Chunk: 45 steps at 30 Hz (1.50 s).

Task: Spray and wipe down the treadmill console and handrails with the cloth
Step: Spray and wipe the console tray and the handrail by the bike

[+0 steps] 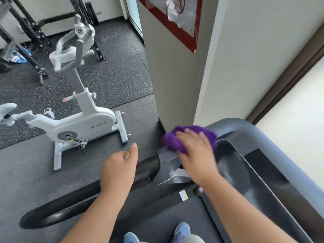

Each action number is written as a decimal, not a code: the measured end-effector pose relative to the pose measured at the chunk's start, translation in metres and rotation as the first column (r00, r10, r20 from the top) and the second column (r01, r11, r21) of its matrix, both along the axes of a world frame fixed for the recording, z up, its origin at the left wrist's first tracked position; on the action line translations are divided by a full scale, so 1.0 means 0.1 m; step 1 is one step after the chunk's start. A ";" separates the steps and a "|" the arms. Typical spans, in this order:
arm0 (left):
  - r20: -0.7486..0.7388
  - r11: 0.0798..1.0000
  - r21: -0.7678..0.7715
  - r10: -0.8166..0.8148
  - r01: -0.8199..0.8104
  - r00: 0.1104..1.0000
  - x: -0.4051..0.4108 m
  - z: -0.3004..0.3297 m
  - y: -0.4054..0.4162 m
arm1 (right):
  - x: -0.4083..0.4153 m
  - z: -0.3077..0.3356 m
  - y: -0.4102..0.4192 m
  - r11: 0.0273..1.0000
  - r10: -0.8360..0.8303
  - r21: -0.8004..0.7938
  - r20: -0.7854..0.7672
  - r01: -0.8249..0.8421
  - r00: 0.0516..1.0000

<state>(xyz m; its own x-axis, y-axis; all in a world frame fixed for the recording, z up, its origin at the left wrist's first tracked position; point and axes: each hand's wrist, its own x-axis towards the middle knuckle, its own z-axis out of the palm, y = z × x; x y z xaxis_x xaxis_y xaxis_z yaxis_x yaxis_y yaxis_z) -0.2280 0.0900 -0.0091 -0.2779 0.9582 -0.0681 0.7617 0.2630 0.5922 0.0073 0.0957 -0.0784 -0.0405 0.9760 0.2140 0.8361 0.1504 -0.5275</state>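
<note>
Right hand (194, 148) presses purple cloth (189, 135) (bunched) on console (245, 165); left hand (119, 171) free

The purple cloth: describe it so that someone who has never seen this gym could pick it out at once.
Start at the dark grey treadmill console on the right side of the view and follow it to its far left corner, where the black handrail joins. There the right hand presses down on the purple cloth, a fluffy bunched rag. It is the only purple thing among grey, black and white gear.
</note>
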 end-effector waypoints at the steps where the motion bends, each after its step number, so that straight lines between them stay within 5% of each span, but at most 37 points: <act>1: -0.013 1.000 0.000 0.005 -0.005 1.000 -0.04 -0.01 -0.01 | 0.23 0.02 0.07 0.993 -0.115 -0.005 -0.020 0.115 0.993; 3: -0.032 1.000 -0.007 0.002 -0.002 0.999 -0.10 -0.04 -0.02 | 0.62 0.07 0.15 0.967 -0.252 -0.036 -0.042 0.251 0.967; 7: -0.070 0.999 -0.032 -0.026 0.024 0.997 -0.22 -0.10 -0.03 | 0.85 0.07 0.17 0.982 -0.186 -0.037 0.012 0.187 0.982; 19: -0.034 0.998 -0.056 0.011 -0.013 0.999 -0.83 -0.26 -0.07 | 0.66 0.08 0.16 0.955 -0.291 -0.073 -0.047 0.287 0.956; 30: -0.162 0.998 -0.044 0.026 -0.033 0.986 -1.72 -0.26 -0.26 | 0.16 0.09 0.14 0.886 -0.458 -0.114 -0.066 0.450 0.886; 37: -0.047 0.999 -0.045 -0.001 -0.001 0.999 -2.19 -0.31 -0.41 | -0.86 0.10 -0.08 0.892 -0.444 -0.108 -0.031 0.439 0.895; 45: -0.007 0.998 -0.012 0.066 -0.066 0.998 -2.77 -0.24 -0.51 | -3.00 -0.10 -0.76 0.982 -0.160 -0.089 0.082 0.167 0.984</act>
